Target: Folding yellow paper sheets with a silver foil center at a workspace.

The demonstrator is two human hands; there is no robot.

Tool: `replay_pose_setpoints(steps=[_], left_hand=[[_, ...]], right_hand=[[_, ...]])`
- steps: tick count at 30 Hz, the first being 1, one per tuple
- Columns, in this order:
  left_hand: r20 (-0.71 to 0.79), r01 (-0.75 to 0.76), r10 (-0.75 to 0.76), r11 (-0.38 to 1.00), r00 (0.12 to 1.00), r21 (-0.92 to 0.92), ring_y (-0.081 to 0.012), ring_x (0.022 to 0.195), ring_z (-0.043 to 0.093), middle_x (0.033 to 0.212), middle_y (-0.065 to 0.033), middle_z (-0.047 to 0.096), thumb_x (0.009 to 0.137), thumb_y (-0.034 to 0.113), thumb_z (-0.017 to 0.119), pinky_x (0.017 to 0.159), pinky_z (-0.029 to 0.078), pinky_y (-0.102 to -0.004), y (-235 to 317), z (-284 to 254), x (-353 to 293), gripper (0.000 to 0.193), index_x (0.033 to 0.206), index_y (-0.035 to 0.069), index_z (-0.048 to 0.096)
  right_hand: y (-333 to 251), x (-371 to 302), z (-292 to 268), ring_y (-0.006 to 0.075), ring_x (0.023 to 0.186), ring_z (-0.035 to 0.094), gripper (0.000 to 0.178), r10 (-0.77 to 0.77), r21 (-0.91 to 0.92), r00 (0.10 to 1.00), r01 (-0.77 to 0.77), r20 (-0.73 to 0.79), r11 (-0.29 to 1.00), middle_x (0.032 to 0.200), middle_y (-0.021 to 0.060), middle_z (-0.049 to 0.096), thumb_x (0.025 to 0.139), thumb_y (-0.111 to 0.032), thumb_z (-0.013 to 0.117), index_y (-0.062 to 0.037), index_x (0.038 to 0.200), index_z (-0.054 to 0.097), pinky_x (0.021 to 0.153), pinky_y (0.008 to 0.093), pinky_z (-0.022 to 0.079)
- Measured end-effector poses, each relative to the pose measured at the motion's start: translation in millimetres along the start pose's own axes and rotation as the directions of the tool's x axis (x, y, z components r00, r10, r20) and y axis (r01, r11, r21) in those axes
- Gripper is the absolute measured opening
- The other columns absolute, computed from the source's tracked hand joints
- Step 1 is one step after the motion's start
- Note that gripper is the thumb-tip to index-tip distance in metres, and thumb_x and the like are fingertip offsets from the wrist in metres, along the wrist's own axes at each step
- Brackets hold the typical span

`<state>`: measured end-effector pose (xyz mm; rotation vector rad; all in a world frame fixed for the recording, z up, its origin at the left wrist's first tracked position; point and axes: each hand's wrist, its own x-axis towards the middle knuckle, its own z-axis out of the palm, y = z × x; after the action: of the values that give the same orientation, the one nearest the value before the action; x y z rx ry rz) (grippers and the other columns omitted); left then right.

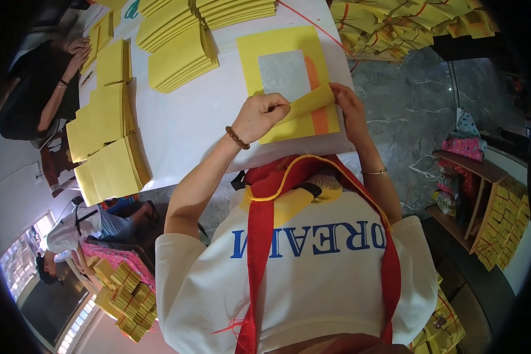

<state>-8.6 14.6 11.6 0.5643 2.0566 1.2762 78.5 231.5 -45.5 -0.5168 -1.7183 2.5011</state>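
Observation:
A sheet of yellow paper (251,65) with a silver rectangle (282,69) and an orange stripe (320,123) lies near the table's right front corner. Over it, a curled yellow paper flap (310,101) stretches slantwise between my hands. My left hand (266,116), a beaded bracelet at its wrist, is closed on the flap's left end. With thumb and fingers, my right hand (349,106) pinches the flap's right end. Whether the flap belongs to the top sheet or is separate, I cannot tell.
Folded yellow paper stacks (183,59) stand on the white table (177,124), with more stacks (109,118) along its left edge. A red string (315,28) crosses the far right corner. Tied yellow bundles (395,23) lie beyond it. Two people are at the left.

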Motion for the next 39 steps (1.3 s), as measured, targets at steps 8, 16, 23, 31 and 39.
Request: replay_pose_setpoints(steps=[8,16,23,31,39], left_hand=[[0.037,-0.087,0.088,0.996,0.995,-0.027,-0.0147,0.070,0.056,0.077,-0.0083,0.062,0.082,0.019,0.060,0.062,0.045,-0.0274,2.6,-6.2,-8.6,0.021,0.092,0.001,0.063],[0.126,-0.535,0.528,0.764,0.840,0.361,-0.0352,0.118,0.038,0.128,-0.0168,0.043,0.069,0.035,0.071,0.100,0.029,-0.0426,-0.4,-34.8,-37.1,0.074,0.129,0.003,0.041],[-0.106,-0.359,0.624,0.572,0.774,0.738,-0.0308,0.097,0.047,0.115,-0.0117,0.053,0.069,0.007,0.058,0.084,0.043,-0.0365,-33.3,-12.5,-12.3,0.035,0.103,0.010,0.064],[-0.105,-0.388,0.655,0.561,0.749,0.731,-0.0278,0.088,0.051,0.105,-0.0083,0.061,0.071,0.012,0.058,0.078,0.045,-0.0350,-25.2,-19.4,-15.8,0.028,0.098,0.009,0.066],[-0.072,-0.434,0.778,0.421,0.624,0.796,-0.0264,0.092,0.052,0.103,-0.0083,0.060,0.068,0.014,0.060,0.078,0.043,-0.0356,-9.3,-26.8,-19.6,0.031,0.099,0.012,0.066]], right_hand=[[6.5,0.4,-7.7,0.0184,0.110,0.049,0.033,-0.157,-0.426,0.968,0.227,0.193,0.876,0.115,0.0090,0.052,0.074,-0.004,0.066,-0.0040,0.106,0.059,0.094,0.0293,0.037],[-2.1,-3.2,-16.7,0.0156,0.103,0.052,0.030,-0.122,-0.396,0.980,0.176,0.158,0.901,0.109,0.0044,0.053,0.072,0.006,0.059,-0.0054,0.100,0.059,0.092,0.0276,0.040],[-0.9,2.9,-8.7,0.0159,0.101,0.051,0.030,-0.196,-0.279,0.966,0.238,0.168,0.931,0.101,0.0034,0.055,0.067,0.003,0.066,-0.0064,0.095,0.061,0.088,0.0275,0.041],[-20.6,-1.4,-3.6,0.0274,0.119,0.041,0.040,-0.320,-0.598,0.863,0.502,0.390,0.625,0.121,0.0065,0.052,0.067,0.002,0.062,-0.0114,0.105,0.061,0.101,0.0378,0.031],[-55.7,6.0,3.8,0.0271,0.110,0.051,0.026,-0.443,-0.630,0.687,0.719,0.576,0.293,0.111,0.0041,0.059,0.069,-0.011,0.065,-0.0133,0.095,0.063,0.093,0.0388,0.034]])
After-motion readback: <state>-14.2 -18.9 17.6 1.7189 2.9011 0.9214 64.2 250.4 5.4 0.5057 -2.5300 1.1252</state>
